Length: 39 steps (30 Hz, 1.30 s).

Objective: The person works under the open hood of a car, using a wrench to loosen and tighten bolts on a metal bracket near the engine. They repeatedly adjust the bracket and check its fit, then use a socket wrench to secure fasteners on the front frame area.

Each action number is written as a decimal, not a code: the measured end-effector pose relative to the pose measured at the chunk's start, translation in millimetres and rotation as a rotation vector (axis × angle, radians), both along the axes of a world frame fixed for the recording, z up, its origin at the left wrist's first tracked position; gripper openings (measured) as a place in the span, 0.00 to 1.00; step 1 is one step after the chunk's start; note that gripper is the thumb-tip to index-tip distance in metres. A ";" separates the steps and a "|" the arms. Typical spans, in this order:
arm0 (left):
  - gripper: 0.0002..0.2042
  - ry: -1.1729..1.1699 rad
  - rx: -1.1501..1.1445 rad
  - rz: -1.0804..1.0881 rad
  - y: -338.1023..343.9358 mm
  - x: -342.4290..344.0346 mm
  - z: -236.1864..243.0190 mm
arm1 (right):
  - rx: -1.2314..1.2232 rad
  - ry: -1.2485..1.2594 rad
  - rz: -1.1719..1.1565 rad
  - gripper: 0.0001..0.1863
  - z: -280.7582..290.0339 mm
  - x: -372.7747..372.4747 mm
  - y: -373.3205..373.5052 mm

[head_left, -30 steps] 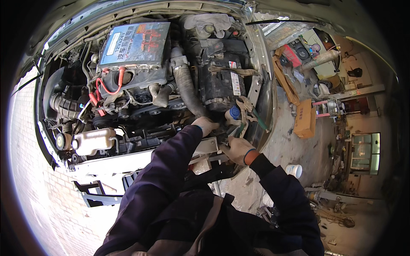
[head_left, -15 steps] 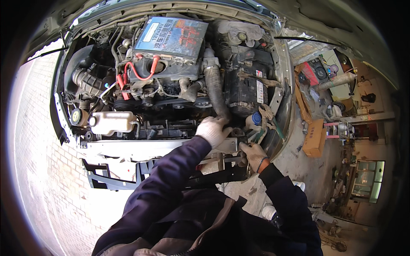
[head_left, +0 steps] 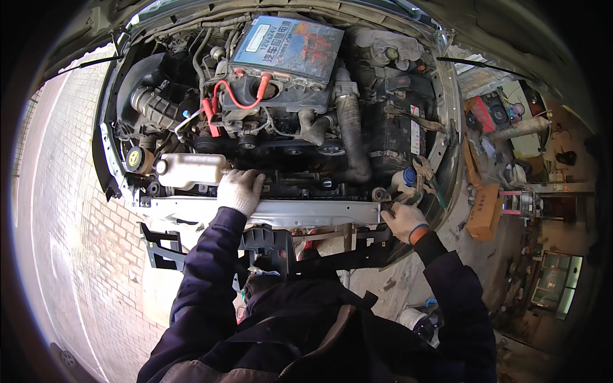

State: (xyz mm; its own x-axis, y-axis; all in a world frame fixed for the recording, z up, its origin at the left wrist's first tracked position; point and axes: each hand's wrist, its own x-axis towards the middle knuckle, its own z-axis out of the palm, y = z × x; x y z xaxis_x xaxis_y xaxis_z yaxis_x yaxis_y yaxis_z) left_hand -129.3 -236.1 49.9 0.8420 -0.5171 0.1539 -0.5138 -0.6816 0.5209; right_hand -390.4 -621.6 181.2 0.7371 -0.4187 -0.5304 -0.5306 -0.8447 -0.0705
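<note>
My left hand (head_left: 241, 191), in a white knit glove, is closed at the top edge of the radiator (head_left: 281, 189). It sits beside the cream-white coolant reservoir (head_left: 191, 171); its fingertips are hidden under the curled hand. My right hand (head_left: 407, 222), gloved too, is closed at the right end of the silver crossmember (head_left: 300, 212). What its fingers pinch there is too small to make out. Just beyond it are a capped blue-topped bottle neck (head_left: 404, 179) and pliers-like locking tools (head_left: 426, 179) with green handles.
A boxed jump starter (head_left: 287, 51) with a red cable (head_left: 239, 102) lies on the engine. A thick hose (head_left: 350, 127) runs beside the black battery (head_left: 389, 131). Below the crossmember hangs a black plastic frame (head_left: 268, 246). A cardboard box (head_left: 483, 212) stands on the right.
My left hand has moved left from the thick hose's lower end to beside the reservoir. My right hand stays at the crossmember's right end. The whole view has shifted a little.
</note>
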 end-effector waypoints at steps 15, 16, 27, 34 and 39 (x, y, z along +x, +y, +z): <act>0.15 0.002 0.017 0.001 0.1 4.0 -4.5 | -0.154 0.105 0.531 0.18 14.3 18.6 -5.5; 0.15 0.022 0.029 0.005 0.0 4.2 -4.5 | -0.129 0.149 0.460 0.18 13.8 19.4 -6.1; 0.13 -0.018 0.062 0.064 -5.1 1.6 0.5 | 0.160 -0.006 -0.363 0.27 -18.1 2.9 -0.6; 0.13 -0.050 0.035 0.084 -5.5 2.6 -2.8 | 0.039 0.038 -0.064 0.22 -10.0 1.1 -4.3; 0.13 -0.051 0.052 0.083 -5.3 4.8 -7.3 | 0.054 0.086 0.080 0.23 1.0 5.5 -11.4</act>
